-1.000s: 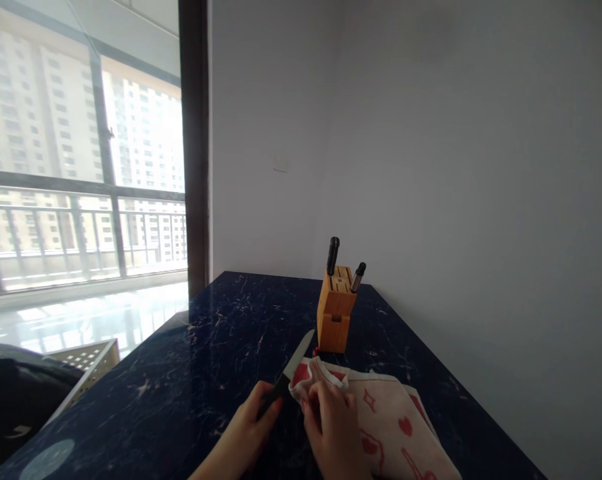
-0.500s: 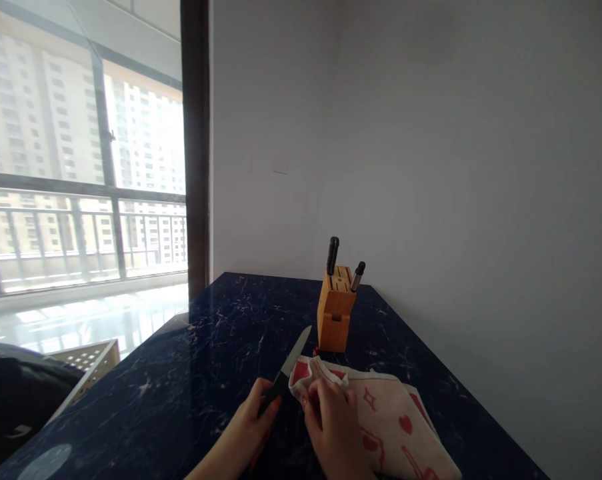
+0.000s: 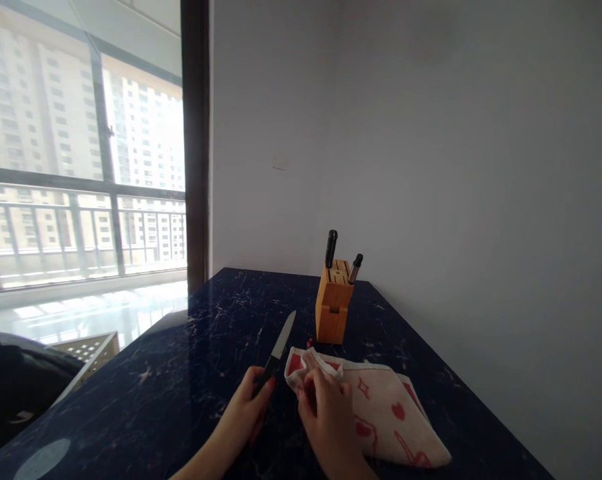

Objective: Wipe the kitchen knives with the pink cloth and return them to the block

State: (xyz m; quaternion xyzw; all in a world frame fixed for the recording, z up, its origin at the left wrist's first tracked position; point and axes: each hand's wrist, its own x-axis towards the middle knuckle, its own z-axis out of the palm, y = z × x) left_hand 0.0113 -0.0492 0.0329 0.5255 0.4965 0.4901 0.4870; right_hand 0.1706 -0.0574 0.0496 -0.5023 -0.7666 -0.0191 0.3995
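My left hand (image 3: pixel 251 403) is closed around the black handle of a kitchen knife (image 3: pixel 284 335), its blade tilted up and pointing away from me. To the right, my right hand (image 3: pixel 325 413) grips a bunched corner of a white towel (image 3: pixel 381 407) printed with red hearts and other shapes. The rest of the cloth lies spread to the right on the table. Between blade and towel there is a small gap. Beyond the towel stands a wooden knife block (image 3: pixel 333 310) with two dark handles sticking out of its top. A small red object (image 3: pixel 309 343) lies by its base.
The dark blue marbled table (image 3: pixel 245 307) runs back to a grey wall (image 3: pixel 431 167). On the left are a large window (image 3: pixel 81 133), a perforated light-coloured frame (image 3: pixel 91 350) and a dark fabric item (image 3: pixel 21 380). A pale round spot (image 3: pixel 43 459) shows at the table's near left.
My left hand and the knife have moved left, away from the towel, so the gap between blade and cloth is wider. The right hand still grips the towel. The view has shifted slightly.
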